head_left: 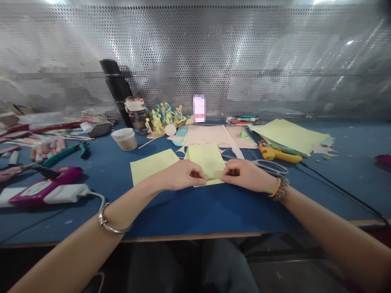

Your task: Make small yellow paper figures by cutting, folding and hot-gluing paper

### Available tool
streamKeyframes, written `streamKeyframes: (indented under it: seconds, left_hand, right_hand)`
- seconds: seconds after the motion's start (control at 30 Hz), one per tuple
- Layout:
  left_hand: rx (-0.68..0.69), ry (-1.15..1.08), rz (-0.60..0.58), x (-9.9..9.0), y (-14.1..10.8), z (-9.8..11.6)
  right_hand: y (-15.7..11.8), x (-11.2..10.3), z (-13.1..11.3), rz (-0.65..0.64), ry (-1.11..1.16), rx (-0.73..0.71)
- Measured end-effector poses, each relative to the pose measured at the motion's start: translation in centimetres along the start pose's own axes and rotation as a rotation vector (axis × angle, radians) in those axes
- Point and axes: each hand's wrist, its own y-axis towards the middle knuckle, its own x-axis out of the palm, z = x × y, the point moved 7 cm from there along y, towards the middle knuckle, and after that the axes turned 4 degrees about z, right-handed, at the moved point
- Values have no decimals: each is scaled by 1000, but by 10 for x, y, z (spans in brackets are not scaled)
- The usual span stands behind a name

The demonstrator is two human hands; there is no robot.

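A sheet of yellow paper (pixel 206 160) lies on the blue table in front of me, its near edge folded up in a narrow strip. My left hand (pixel 186 175) pinches the left end of that fold, with thumb and fingers together. At the right end, my right hand (pixel 241 175) pinches the same folded edge, fingers curled in. Another yellow sheet (pixel 152 165) lies flat to the left, partly under my left forearm. Grey-handled scissors (pixel 271 166) rest just beyond my right hand, their blades partly covered.
Pink paper (pixel 206 135) and cut scraps lie behind. A yellow glue gun (pixel 281 155) with a cord and stacked yellow sheets (pixel 293 134) are on the right. A paper cup (pixel 124 139), dark bottle (pixel 139 118), pliers (pixel 62 155) and purple power strip (pixel 45 187) stand or lie left.
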Motion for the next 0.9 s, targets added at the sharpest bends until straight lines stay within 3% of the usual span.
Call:
streamKeyframes:
  seconds: [0.37, 0.7, 0.9]
  left_hand:
    - [64, -3, 15, 0, -1, 3]
    - [212, 127, -34, 5, -5, 8]
    - [197, 199, -85, 9, -10, 13]
  right_hand:
    - [2, -1, 9, -100, 151, 117]
    - [-1, 2, 2, -182, 114, -130]
    - [-6, 2, -3, -191, 41, -205]
